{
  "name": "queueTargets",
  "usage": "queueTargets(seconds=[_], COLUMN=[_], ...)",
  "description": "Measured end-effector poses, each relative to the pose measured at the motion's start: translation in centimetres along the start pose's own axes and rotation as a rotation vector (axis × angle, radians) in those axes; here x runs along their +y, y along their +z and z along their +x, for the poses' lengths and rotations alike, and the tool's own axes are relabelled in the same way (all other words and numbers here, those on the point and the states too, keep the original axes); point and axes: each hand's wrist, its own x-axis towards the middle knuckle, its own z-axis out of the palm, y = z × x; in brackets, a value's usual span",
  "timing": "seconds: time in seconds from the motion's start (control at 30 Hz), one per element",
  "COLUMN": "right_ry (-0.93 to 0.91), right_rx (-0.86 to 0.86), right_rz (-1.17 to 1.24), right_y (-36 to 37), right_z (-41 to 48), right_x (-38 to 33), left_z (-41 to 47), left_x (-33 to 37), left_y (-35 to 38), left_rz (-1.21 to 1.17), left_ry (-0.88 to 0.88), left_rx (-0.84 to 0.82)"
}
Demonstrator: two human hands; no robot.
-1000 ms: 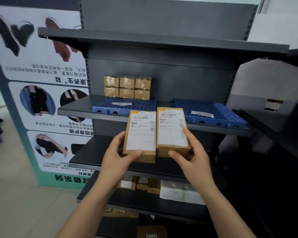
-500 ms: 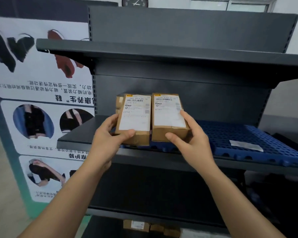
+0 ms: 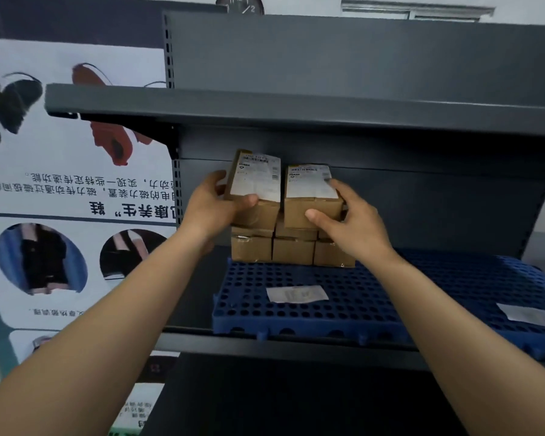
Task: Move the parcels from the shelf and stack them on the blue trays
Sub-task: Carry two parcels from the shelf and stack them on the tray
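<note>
Head view: I see the left hand [image 3: 213,204] gripping the tilted left parcel [image 3: 262,215] and the right hand [image 3: 350,221] gripping the right parcel [image 3: 298,206], both over the stack [image 3: 291,250]. Their labels [image 3: 255,180] are illegible. The tray [image 3: 359,309] lies open in front.

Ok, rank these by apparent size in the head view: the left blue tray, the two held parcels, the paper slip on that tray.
Largest: left blue tray.
Next: left-hand parcel and right-hand parcel, which look alike, so unranked.
Smallest: paper slip.
</note>
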Motion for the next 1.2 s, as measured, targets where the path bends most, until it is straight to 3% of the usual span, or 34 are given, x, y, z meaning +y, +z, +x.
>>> queueTargets(seconds=[0.3, 0.5, 0.67, 1.2], right_ry=[0.049, 0.003, 0.014, 0.040], right_rx=[-0.116, -0.044, 0.006, -0.103], right_rz=[-0.231, -0.382, -0.351, -0.353], right_y=[2.0, 2.6, 3.0, 3.4], right_z=[5.6, 6.3, 6.6, 6.8], right_x=[0.6, 1.3, 2.1, 2.6], left_z=[5.7, 6.6, 6.9, 7.3], left_x=[-1.8, -3.4, -4.1, -4.9], left_y=[0.7, 1.4, 2.3, 1.7], left_rz=[0.319, 0.402, 0.448, 0.535], left_ry=[0.015, 0.045, 0.077, 0.022], left_rx=[-0.027, -0.088, -0.047, -0.113])
